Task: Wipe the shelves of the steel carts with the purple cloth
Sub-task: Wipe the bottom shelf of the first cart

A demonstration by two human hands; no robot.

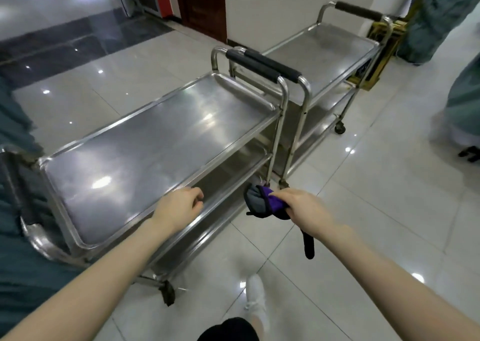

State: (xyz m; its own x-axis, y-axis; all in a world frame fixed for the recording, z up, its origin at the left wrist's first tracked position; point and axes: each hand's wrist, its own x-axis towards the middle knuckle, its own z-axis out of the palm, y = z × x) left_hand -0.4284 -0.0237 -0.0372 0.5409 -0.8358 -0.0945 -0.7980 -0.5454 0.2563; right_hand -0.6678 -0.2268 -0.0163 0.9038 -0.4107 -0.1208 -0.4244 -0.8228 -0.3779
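A: Our left hand (179, 205)?
B: Fingers curled at the cart's (155, 138) top rim; grip unclear.
A: Our right hand (304, 208)?
B: Fingers wrapped tight round the bunched purple-and-grey cloth (268, 199), beside the cart's corner post (277, 138).

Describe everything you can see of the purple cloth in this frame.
The purple cloth is bunched into a wad, purple on one face and grey on another, with dark edging; it looks like soft fabric. The right hand grips it, fingers curled round its middle, and a dark strip hangs below the hand. It is held in the air over the tiled floor, beside a corner post of the near cart, on no shelf. Whether it brushes the post cannot be told.
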